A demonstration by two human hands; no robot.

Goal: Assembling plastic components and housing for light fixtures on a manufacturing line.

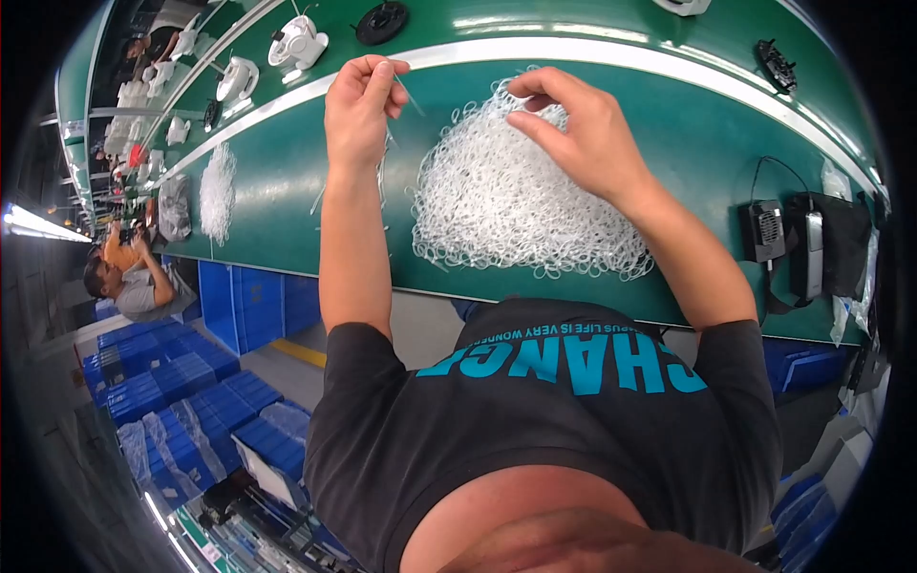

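Hands are busy at a long green work table (287, 181). From the head camera, the left hand (358, 105) is held up with its fingers pinched shut on a thin, pale plastic strip (409, 94) that sticks out toward the right. The right hand (573, 129) rests on the far top of a big heap of small white plastic rings (516, 201), its fingertips curled narrow as if pinching one ring loose. I cannot tell if a ring is really between them. The heap lies in the middle of the table, right in front of the person.

To do this step well, I think it helps to lift only one ring, since they tangle, and to keep the strip steady and close to the heap.

Farther left lies a smaller pile of white rings (218, 191). White round plastic housings (298, 43) stand on the far belt. A small black fan (764, 231) sits at the right.
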